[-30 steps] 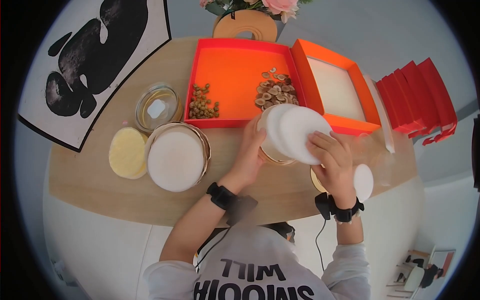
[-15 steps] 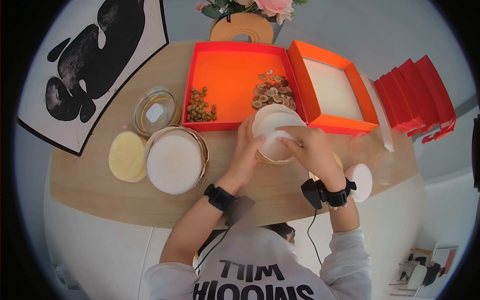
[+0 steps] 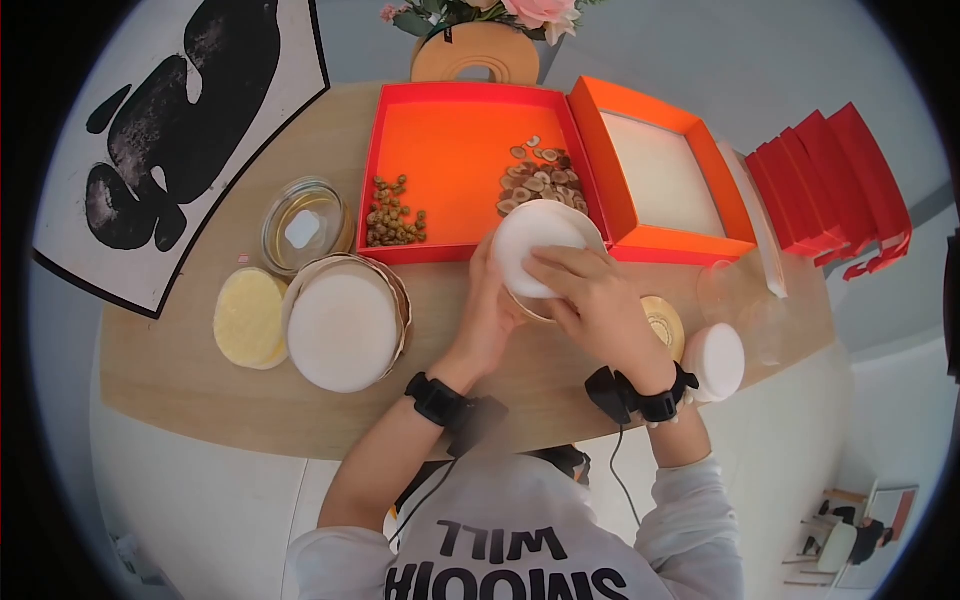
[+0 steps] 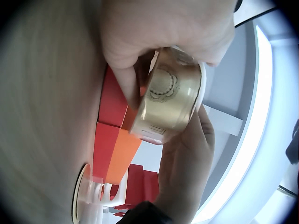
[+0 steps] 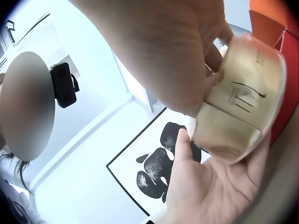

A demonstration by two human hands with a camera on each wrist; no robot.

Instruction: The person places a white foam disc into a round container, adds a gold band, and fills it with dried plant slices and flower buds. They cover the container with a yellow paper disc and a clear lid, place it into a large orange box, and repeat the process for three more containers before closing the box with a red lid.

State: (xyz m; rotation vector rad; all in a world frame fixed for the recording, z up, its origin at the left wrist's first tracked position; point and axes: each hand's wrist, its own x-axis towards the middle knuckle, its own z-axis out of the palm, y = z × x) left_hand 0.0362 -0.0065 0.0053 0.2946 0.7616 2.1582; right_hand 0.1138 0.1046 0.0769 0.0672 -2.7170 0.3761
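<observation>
Left wrist view, blocking: left hand (image 4: 168,28) curls round the gold tub (image 4: 168,93), hiding its 12 o'clock side.
Left wrist view, tub's axis: mouth toward 3.
Head view, around: red box (image 3: 455,160) at 11, orange box (image 3: 731,218) at 2, gold disc (image 3: 663,325) at 4, large white disc (image 3: 343,330) at 8.
Head view, blocking: right hand (image 3: 610,305) pinches a white pad (image 3: 512,250) over the mouth.
Right wrist view, tub's axis: mouth toward 10.

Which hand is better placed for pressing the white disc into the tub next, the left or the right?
Probably the right hand: its fingers lie on the disc, whereas the left hand holds the tub.
</observation>
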